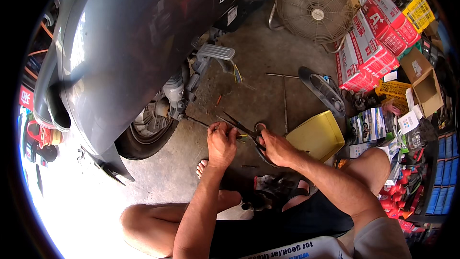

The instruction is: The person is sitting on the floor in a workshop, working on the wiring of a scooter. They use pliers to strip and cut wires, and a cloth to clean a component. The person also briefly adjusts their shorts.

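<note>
Strong daylight whitens the left side of the concrete floor (258,57) in this crowded workshop. A dark grey vehicle body (129,43) takes up the far left, overhanging a wheel (148,136) and a metal footrest (215,51). A round wire fan (316,14) stands toward the floor's far edge; red-and-white boxes (366,55) are heaped along its right edge, and an open carton (424,84) hems that side in further.

Low between the vehicle and the clutter, a dark cable (196,121) runs from beside the wheel to the person's left hand (222,145), thumb and fingers pinched closed on it and hiding where it ends. The right hand (278,147) is curled around the handles of black scissors (242,127), their blades slightly parted near the left fingers. A yellow tray (318,136) sits just beyond the right forearm, which crosses before its near corner; a T-shaped metal rod (285,100) lies beside it.
</note>
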`<action>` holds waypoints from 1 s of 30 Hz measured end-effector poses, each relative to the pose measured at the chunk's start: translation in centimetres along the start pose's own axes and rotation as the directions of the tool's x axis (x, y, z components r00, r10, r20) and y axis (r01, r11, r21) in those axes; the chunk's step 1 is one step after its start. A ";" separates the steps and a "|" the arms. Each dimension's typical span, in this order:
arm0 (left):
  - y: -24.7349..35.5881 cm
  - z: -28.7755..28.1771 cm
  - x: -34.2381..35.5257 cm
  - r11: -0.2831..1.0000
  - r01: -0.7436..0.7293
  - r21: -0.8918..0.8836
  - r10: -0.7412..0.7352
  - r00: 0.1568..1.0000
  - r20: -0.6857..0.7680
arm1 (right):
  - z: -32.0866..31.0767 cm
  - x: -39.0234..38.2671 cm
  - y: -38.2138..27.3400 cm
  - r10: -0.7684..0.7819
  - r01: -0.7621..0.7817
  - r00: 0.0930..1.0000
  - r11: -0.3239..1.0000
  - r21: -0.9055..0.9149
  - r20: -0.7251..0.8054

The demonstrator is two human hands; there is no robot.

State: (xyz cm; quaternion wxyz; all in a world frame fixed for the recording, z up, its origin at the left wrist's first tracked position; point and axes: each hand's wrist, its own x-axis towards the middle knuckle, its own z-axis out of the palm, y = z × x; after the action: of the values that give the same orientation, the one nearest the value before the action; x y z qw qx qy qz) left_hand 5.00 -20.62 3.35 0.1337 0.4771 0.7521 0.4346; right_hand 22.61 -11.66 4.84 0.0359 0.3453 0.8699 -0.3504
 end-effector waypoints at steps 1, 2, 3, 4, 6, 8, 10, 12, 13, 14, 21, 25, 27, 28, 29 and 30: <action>-0.1 0.0 0.0 1.000 0.002 0.002 -0.002 1.000 -0.004 | -0.2 0.0 -0.2 0.010 -0.010 1.000 1.000 0.010 0.003; -0.1 0.0 -0.1 1.000 0.003 0.005 -0.003 1.000 -0.008 | -0.3 0.1 -0.4 0.011 -0.011 1.000 1.000 0.025 0.005; -0.1 0.0 0.0 1.000 0.003 0.005 -0.003 1.000 -0.009 | -0.4 0.0 -0.4 0.016 -0.016 1.000 0.999 0.039 0.004; 0.0 0.0 0.0 1.000 0.001 0.001 -0.001 1.000 -0.011 | -0.5 0.0 -0.4 0.021 -0.021 1.000 0.998 0.053 0.004; 0.3 -0.2 0.0 1.000 -0.002 -0.005 0.002 1.000 -0.016 | -0.6 0.0 -0.3 0.021 -0.021 1.000 0.999 0.043 -0.004; 0.2 -0.1 0.0 0.999 -0.035 0.002 0.035 0.999 -0.027 | -0.6 0.0 -0.3 0.021 -0.021 1.000 0.999 0.033 -0.010; 0.2 0.1 0.0 0.998 -0.064 0.016 0.065 0.997 -0.039 | -0.6 0.0 -0.2 0.022 -0.021 1.000 1.000 0.023 -0.014; 0.1 0.2 0.0 0.995 -0.089 0.037 0.091 0.995 -0.053 | -0.7 -0.1 -0.4 0.033 -0.032 0.999 0.999 0.031 -0.016; 0.0 0.3 -0.1 0.995 -0.091 0.042 0.094 0.993 -0.071 | -0.7 -0.1 -0.4 0.038 -0.037 0.999 0.999 0.036 -0.017; -0.2 0.5 -0.1 0.994 -0.094 0.048 0.098 0.991 -0.090 | -0.7 0.0 -0.4 0.036 -0.035 0.999 0.999 0.025 -0.014; 0.1 0.9 -0.1 0.995 -0.102 0.012 0.102 0.981 -0.165 | -0.9 -0.1 -0.3 0.030 -0.030 0.999 1.000 0.006 -0.022; 0.1 0.9 -0.1 0.995 -0.101 0.016 0.102 0.981 -0.165 | -0.9 -0.1 -0.2 0.034 -0.034 0.999 0.999 0.023 -0.018; 0.1 0.9 -0.1 0.996 -0.092 0.021 0.094 0.982 -0.164 | -0.7 0.0 -0.1 0.036 -0.036 0.999 0.999 0.010 -0.009; 0.1 1.0 -0.1 0.996 -0.086 0.020 0.088 0.983 -0.160 | -0.6 0.0 0.0 0.037 -0.037 0.999 0.999 0.004 -0.005; 0.0 1.0 -0.1 0.997 -0.081 0.019 0.083 0.984 -0.156 | -0.6 0.0 0.0 0.050 -0.050 0.999 0.999 0.010 0.005; 0.1 1.0 0.0 0.997 -0.075 0.017 0.077 0.985 -0.152 | -0.7 0.0 -0.2 0.062 -0.063 0.998 0.998 0.016 0.015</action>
State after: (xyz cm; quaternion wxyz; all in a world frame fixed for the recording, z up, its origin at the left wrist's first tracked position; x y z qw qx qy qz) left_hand 5.65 -20.12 2.82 0.0564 0.4715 0.7437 0.4705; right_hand 22.57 -11.35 5.46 0.0502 0.3701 0.8556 -0.3585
